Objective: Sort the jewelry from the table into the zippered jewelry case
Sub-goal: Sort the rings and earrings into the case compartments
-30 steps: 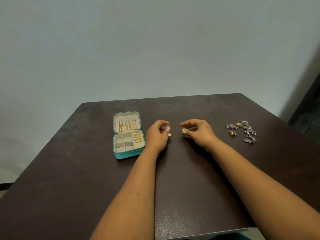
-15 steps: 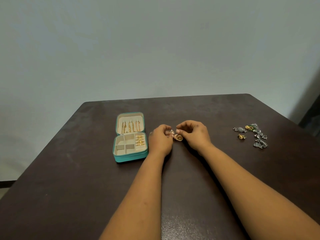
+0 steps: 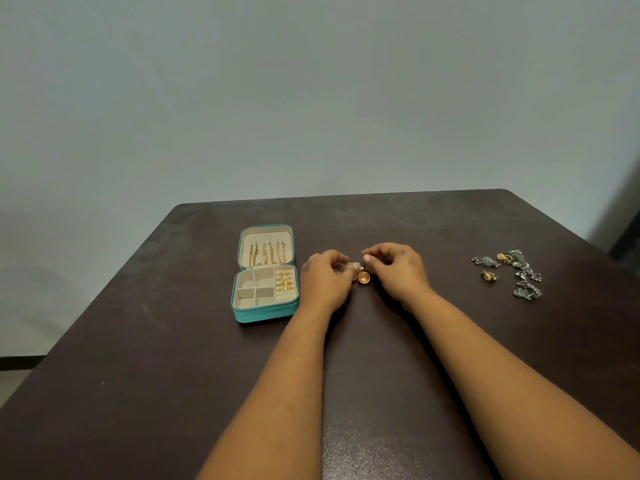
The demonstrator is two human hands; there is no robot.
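Observation:
An open teal jewelry case [image 3: 265,310] lies on the dark table [image 3: 173,358], left of centre. Gold chains hang in its lid and gold rings fill its right-hand slot; the other compartments look bare. Just right of the case, my left hand [image 3: 325,282] and my right hand [image 3: 394,268] meet at their fingertips. Between them they pinch a small gold dome-shaped earring [image 3: 363,277], held just above the tabletop. A loose pile of silver and gold jewelry [image 3: 512,271] lies far to the right.
A pale wall rises behind the table's far edge. The table's right corner meets a dark area at the frame's right side. Bare tabletop stretches between the hands and the jewelry pile.
My hands were apart, each pinching a small piece. They have come together, and the gold earring now hangs between their fingertips.

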